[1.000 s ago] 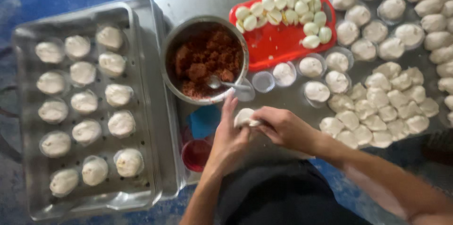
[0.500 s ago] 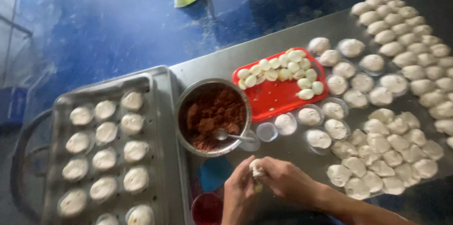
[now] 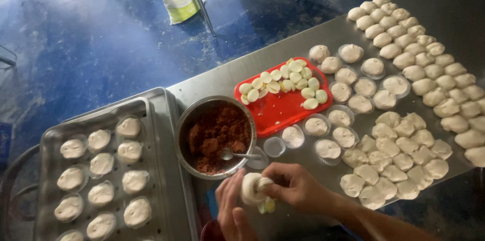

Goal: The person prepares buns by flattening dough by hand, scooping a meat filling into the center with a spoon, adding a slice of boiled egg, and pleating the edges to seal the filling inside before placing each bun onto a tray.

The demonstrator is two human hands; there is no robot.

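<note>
Together we cup a dough ball in our left hand while our right hand pinches its top closed, near the filling bowl.

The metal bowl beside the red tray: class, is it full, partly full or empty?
Partly full. The metal bowl holds a reddish-brown filling below its rim, with bare inner wall above it and a spoon resting inside.

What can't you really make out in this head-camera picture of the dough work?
- Left hand: cut off by the bottom edge.
- Dough piece: its filling is hidden by the right hand.
- Spoon: its bowl is buried in the brown filling.
- Tray of buns: its lower rows run past the frame.
</note>
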